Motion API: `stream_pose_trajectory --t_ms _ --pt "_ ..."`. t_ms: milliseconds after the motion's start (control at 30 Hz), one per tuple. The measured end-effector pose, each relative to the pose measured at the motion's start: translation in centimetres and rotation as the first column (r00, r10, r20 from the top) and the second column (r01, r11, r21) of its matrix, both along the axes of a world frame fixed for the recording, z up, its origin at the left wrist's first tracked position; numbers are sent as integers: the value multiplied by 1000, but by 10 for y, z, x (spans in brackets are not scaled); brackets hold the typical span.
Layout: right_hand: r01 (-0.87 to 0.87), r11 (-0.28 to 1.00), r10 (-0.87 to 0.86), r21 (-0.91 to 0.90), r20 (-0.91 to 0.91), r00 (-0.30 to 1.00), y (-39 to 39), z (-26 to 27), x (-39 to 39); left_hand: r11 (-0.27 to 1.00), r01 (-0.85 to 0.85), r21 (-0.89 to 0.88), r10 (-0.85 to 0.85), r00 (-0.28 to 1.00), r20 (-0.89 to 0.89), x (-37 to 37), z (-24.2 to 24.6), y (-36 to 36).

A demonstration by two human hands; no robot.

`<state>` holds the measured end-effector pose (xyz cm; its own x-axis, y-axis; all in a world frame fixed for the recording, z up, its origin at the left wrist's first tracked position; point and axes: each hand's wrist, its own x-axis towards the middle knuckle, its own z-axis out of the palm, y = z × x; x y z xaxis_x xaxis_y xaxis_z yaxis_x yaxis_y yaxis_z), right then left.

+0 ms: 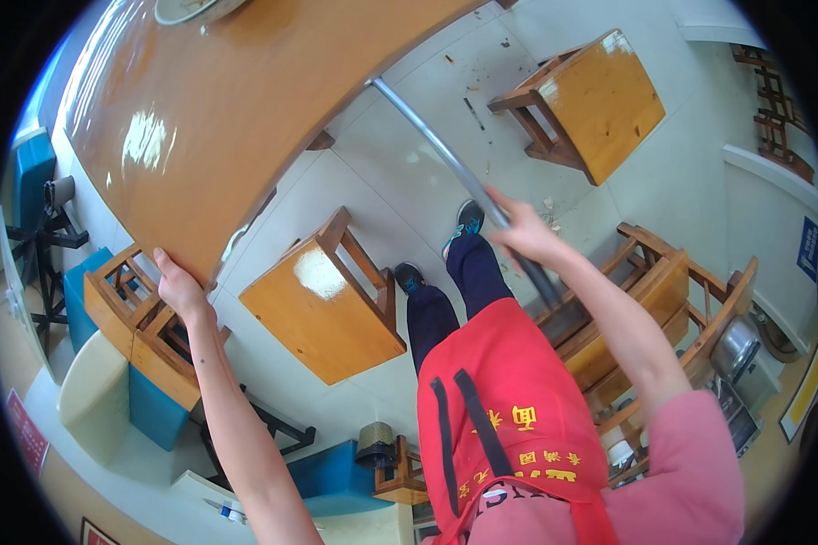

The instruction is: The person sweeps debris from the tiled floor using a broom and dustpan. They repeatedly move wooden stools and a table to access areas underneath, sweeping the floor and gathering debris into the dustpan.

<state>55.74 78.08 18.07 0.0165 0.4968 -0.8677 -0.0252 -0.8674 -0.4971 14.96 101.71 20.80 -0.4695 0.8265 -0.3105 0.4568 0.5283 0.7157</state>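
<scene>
My left hand [180, 289] grips the near corner of a glossy wooden table [245, 95], thumb on top and the other fingers mostly hidden. My right hand [525, 228] is closed around a long metal pole [443, 146], well out from the table. The pole slants across the view; its far end reaches the table's edge, and I cannot tell what is fitted there. The pole's near end is blurred beside my red apron [511, 381]. Bits of litter [549, 208] and a dark thin stick [474, 114] lie on the pale tiled floor [409, 184].
One wooden stool [327, 313] stands by my feet, another [600, 102] farther right. Stacked wooden stools [627, 313] are close at my right. Left are more stools [143, 334] and blue-and-cream seats [95, 395]. A bowl [194, 8] sits on the table; a bin [375, 443] is behind me.
</scene>
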Motion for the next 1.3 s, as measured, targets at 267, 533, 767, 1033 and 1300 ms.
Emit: stream_pose_trajectory --t_ms 267,533,767,1033,1300 --pt "-75 972 61 223 70 996 119 -151 -23 998 -44 -40 44 999 13 -11 -5 2" --pt "-277 960 278 -39 251 927 -51 -112 74 996 -68 -55 67 998 -18 -22 -8 4" --pt "-465 874 483 -140 356 800 -136 16 75 998 -41 -44 44 998 53 -37 -15 5" --pt "-125 984 84 129 282 956 -89 22 66 898 -440 11 433 886 164 14 -10 -36" --pt "-225 958 189 175 200 961 -47 34 51 715 337 -612 84 828 554 344 -106 -180"
